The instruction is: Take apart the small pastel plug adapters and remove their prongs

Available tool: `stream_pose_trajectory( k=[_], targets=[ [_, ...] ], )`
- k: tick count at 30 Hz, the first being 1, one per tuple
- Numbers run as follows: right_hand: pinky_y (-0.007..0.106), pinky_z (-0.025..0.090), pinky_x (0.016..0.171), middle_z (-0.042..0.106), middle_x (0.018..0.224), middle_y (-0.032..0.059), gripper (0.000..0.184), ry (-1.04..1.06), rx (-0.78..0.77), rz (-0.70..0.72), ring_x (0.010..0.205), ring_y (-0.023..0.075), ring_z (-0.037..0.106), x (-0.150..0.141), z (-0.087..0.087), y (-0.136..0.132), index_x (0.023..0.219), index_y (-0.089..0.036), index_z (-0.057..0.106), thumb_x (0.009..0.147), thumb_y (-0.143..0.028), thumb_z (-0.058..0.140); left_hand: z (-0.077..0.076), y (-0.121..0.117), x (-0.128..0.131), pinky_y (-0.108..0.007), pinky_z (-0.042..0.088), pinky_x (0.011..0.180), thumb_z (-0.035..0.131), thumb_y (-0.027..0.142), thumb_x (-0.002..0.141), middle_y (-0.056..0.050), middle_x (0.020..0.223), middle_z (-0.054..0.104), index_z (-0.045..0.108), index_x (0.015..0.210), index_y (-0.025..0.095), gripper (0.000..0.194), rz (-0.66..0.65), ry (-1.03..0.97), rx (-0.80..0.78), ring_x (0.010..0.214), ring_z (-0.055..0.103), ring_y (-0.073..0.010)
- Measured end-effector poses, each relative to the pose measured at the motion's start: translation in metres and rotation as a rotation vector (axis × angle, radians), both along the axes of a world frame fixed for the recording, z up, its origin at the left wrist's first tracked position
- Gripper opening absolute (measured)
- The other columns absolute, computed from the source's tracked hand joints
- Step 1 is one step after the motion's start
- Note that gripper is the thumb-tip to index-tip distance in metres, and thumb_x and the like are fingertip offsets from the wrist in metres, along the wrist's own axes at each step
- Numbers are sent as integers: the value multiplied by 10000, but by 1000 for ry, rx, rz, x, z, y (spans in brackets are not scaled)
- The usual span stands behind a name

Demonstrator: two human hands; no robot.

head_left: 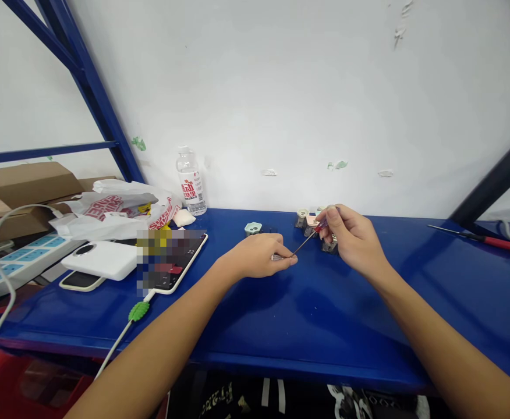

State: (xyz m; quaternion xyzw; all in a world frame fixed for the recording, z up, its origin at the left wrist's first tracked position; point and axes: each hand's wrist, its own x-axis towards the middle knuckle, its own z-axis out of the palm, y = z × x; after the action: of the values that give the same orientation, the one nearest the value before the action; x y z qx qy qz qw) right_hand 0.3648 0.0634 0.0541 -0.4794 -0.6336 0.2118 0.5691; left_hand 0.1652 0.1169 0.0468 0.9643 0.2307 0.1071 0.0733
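My right hand (356, 240) is closed round the handle of a small screwdriver (306, 240), its thin shaft slanting down to the left. The handle looks red and purple, partly hidden by my fingers. My left hand (257, 256) is closed in a pinch on a small pale, shiny piece (277, 257), mostly covered by the fingers. The screwdriver's tip meets or nearly meets that piece. Just behind my left hand sits a small light-green part (252, 228). Close to my right hand stand several small dark-based parts with pale tops, including a cream one (302, 216) and a pink one (311, 221).
On the blue shelf (307, 326), a phone (185, 262) with a cable, a white power bank (102, 260) and a power strip (23, 262) lie left. Behind them are a plastic bag (106, 203) and bottle (191, 183). A red-handled screwdriver (499, 242) lies right.
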Motion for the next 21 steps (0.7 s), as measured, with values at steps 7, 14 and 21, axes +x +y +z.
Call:
stream_pose_trajectory(
  k=[7,14,21],
  targets=[
    [241,450,543,601,690,19,387,-156,61,89,577,120,549,3,0,-7,857,-198,611,929,-535,436,0,0,1,-256,369,651,430,446,924,-24,753,522,731,866,236,371,22,25,19,697,529,-133],
    [262,449,554,619,735,36,372,-231,93,121,595,137,557,3,-1,-10,888,-207,609,948,-512,406,0,1,1,-256,394,682,467,448,908,-31,791,558,730,971,266,326,26,38,-2,738,555,-147],
    [269,453,550,582,662,13,377,-167,137,45,561,142,556,2,-3,-10,872,-224,610,933,-540,414,1,0,1,-301,438,809,528,501,862,-53,983,641,587,1204,249,429,44,3,-25,937,604,-212]
  ],
)
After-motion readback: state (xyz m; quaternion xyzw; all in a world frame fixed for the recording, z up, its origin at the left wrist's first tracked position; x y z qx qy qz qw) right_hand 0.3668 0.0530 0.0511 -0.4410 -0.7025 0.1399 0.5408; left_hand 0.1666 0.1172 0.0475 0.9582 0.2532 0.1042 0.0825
